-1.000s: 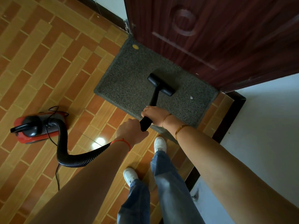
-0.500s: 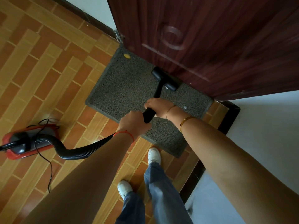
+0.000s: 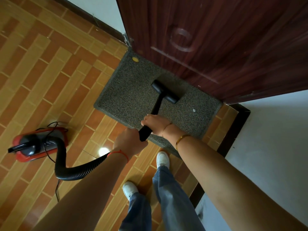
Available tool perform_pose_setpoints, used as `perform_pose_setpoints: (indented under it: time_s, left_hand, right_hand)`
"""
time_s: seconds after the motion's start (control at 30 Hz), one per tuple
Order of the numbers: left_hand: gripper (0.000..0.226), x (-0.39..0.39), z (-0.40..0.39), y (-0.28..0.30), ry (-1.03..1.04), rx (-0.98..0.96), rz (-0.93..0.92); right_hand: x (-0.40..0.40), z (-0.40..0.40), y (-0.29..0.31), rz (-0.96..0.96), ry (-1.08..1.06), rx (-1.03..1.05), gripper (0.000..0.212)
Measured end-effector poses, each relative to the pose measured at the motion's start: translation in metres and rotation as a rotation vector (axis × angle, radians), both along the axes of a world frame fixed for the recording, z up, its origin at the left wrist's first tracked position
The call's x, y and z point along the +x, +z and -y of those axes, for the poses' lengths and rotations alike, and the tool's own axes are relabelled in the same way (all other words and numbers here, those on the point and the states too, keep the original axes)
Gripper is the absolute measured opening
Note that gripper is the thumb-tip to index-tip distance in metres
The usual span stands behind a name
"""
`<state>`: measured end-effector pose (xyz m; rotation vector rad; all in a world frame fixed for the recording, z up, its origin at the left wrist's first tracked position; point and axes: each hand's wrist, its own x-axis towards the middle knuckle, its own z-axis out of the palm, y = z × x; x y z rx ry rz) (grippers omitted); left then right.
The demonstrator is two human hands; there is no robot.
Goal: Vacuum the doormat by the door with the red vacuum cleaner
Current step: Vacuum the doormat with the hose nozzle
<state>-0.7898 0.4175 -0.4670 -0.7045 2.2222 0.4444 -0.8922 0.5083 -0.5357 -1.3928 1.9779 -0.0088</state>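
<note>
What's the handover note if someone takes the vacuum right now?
Left hand: grips the wand's lower end, by the hose.
Right hand: grips the wand higher up.
Nozzle sits on the mat, mid-mat toward the door. Vacuum is on the tiles, to the left.
Done: cannot tell which parts were covered.
Left: yellow bit at the far left corner, white speck on the right.

grey speckled doormat (image 3: 133,97), flat on the tiles, far edge tucked against the door, maybe slightly under it. red vacuum cleaner (image 3: 35,144) well to its left; black ribbed hose (image 3: 73,172) looping off, black nozzle head (image 3: 165,91) pressed on the mat's middle.
</note>
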Motion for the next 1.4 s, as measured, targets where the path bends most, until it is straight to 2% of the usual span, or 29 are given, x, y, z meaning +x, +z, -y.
perform_pose_setpoints:
  time_s: [0.5, 0.83, 1.13, 1.4]
  left_hand:
    - [0.023, 0.162, 0.015, 0.02, -0.022, 0.023, 0.055]
    - [0.023, 0.258, 0.029, 0.023, -0.049, 0.032, 0.076]
    - [0.021, 0.279, 0.039, 0.024, -0.046, 0.016, 0.071]
    - [0.02, 0.243, 0.034, 0.014, -0.014, 0.028, 0.062]
  right_hand:
    - [0.163, 0.014, 0.019, 0.112, 0.007, 0.011, 0.022]
    - [0.263, 0.026, 0.022, 0.127, 0.014, 0.01, 0.03]
    - [0.286, 0.038, 0.026, 0.11, -0.032, 0.026, 0.023]
    - [0.247, 0.034, 0.012, 0.085, -0.031, 0.023, 0.023]
